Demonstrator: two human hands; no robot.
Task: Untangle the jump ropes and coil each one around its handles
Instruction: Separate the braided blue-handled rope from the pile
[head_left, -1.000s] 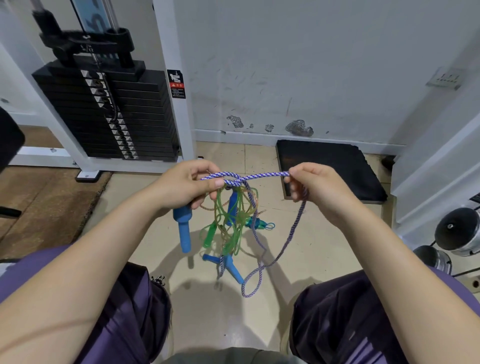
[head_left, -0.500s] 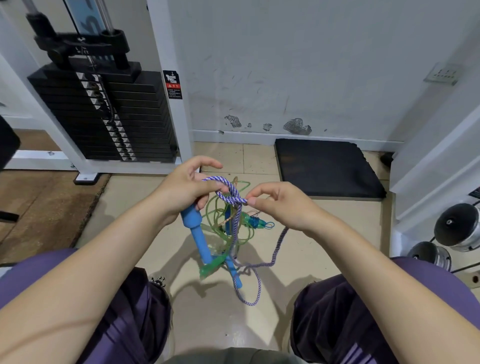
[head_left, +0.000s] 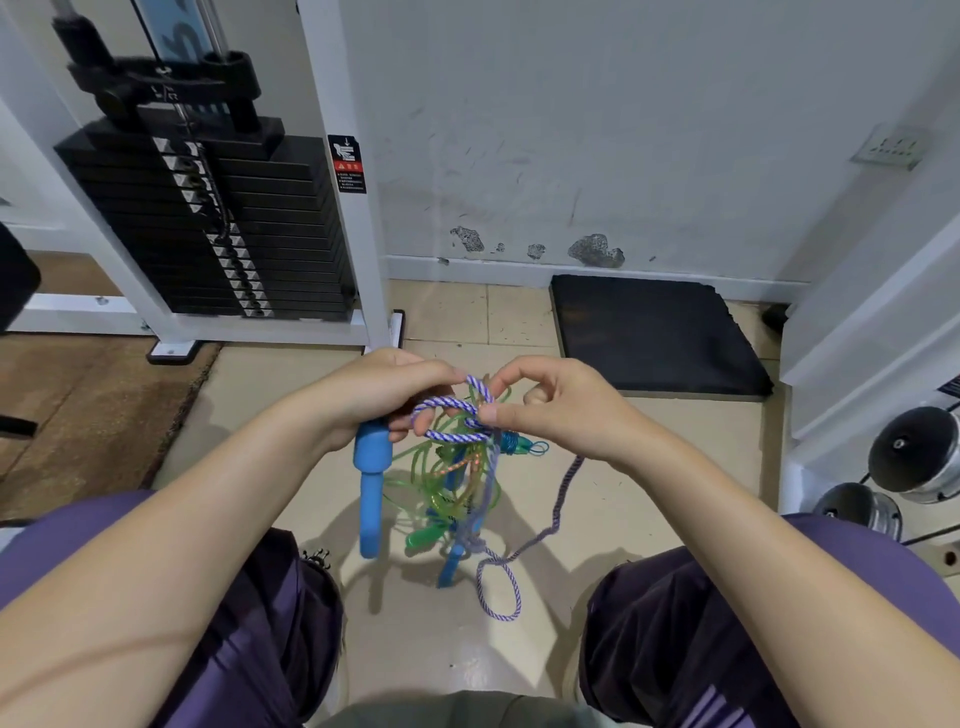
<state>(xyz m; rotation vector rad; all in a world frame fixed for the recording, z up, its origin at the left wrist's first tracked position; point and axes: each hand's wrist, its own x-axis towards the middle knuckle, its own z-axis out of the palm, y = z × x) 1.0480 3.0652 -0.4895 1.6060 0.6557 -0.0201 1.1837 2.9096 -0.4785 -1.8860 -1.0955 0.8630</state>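
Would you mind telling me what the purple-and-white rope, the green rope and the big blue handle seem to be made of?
Purple-and-white rope: braided fibre, probably cotton or nylon; twisted strands, matte.
Green rope: translucent plastic tubing, likely PVC; glossy, see-through.
Blue handle: matte, possibly foam or soft plastic; no shine.

Tangled jump ropes (head_left: 462, 467), hanging mid-air

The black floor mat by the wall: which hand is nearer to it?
Right. The right hand is just beside the black floor mat; the left hand is further left, holding the blue handle.
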